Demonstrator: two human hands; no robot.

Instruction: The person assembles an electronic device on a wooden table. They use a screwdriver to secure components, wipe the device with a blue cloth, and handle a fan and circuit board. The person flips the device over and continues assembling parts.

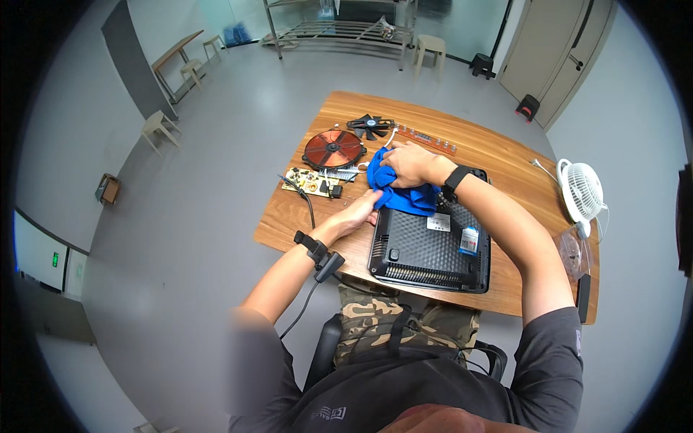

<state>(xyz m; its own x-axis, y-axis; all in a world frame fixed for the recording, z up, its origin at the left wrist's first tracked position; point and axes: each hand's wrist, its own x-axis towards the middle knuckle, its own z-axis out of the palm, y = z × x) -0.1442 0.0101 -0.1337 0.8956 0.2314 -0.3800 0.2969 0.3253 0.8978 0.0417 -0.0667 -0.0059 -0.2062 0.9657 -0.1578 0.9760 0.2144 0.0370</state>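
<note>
A black plastic appliance base [415,242], with a textured underside, vent slots and labels, lies face down at the table's near edge. Bunched over its far left part is a blue cloth [408,202]. My right hand [409,164] is closed on the cloth and presses it against the base. At the base's left edge, my left hand [359,211] grips the side, its thumb beside the cloth; some of its fingers are hidden. Left of the hands sit a green-yellow circuit board [312,182] with a black cable and a round copper coil [333,147].
Behind the coil lies a black fan [371,126], with a narrow control board [427,140] to its right. A white fan [581,189] and a clear plastic piece [574,252] stand at the right of the wooden table [505,159]. Stools [431,49] and a metal rack [339,32] are farther off.
</note>
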